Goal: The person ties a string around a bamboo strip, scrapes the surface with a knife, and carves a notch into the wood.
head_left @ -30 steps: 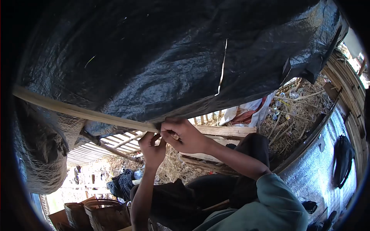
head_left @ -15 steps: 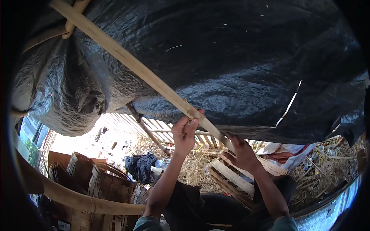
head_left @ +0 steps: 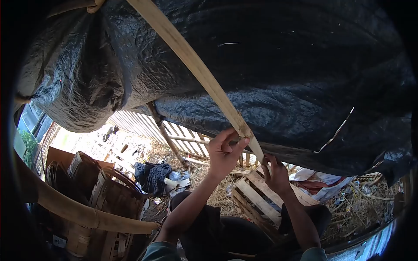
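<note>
A long, flat bamboo strip (head_left: 198,67) slants from the top of the view down to my hands, in front of a dark plastic sheet (head_left: 305,56). My left hand (head_left: 226,152) is closed at the strip's node, with thumb and fingertips pinching its edge. Lower down and to the right, my right hand (head_left: 275,175) closes its fingers on the strip's narrow lower end. That end is partly hidden by the fingers.
Woven bamboo baskets (head_left: 82,174) stand at lower left behind a thick bamboo pole (head_left: 109,221). A slatted wooden crate (head_left: 257,201) lies on straw below my hands. Dark netting (head_left: 152,177) lies on the ground. A slatted fence (head_left: 139,130) runs behind.
The strip stands steeper, its upper part swung to the right. My left hand has shifted right and slightly down along with it; my right hand has moved a little.
</note>
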The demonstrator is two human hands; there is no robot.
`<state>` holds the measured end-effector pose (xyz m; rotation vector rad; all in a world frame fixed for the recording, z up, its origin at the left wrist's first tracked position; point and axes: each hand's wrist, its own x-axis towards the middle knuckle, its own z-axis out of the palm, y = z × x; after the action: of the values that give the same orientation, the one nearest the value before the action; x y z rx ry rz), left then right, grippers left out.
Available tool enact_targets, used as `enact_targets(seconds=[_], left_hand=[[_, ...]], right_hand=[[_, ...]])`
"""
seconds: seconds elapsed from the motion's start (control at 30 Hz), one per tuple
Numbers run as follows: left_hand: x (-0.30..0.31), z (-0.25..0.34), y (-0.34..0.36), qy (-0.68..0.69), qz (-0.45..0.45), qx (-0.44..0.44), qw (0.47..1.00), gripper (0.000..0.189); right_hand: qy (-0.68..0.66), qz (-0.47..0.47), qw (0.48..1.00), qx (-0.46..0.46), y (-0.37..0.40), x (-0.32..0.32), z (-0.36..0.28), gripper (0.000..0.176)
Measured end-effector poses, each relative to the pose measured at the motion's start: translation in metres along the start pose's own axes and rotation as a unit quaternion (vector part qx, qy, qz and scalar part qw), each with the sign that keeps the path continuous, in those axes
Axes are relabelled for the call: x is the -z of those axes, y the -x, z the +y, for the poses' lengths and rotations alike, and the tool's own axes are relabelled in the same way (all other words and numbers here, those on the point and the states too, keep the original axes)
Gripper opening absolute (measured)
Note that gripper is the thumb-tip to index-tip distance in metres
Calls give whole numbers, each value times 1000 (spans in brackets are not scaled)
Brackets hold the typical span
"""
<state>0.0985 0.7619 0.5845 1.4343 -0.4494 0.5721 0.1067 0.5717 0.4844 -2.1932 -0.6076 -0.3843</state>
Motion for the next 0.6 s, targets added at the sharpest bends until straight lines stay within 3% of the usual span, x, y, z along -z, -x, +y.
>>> enact_targets(seconds=[0.07,0.2,0.43,0.53,0.6], left_hand=[[-3,2,4,14,59,2,998,27],[6,0,6,-58,70,-34,995,28],[25,25,-13,22,79,-161,984,41],[31,37,-21,26,187,-94,978,36],[33,46,-26,-20,180,-104,978,25]], right_hand=[[2,10,1000,-4,-1,-4,2,35],[7,16,1000,8,-3,-14,2,35],[11,-2,1000,12,-6,-20,-5,36],[9,4,999,32,-5,-25,-3,36],[5,1,1000,21,-5,-26,-4,36]])
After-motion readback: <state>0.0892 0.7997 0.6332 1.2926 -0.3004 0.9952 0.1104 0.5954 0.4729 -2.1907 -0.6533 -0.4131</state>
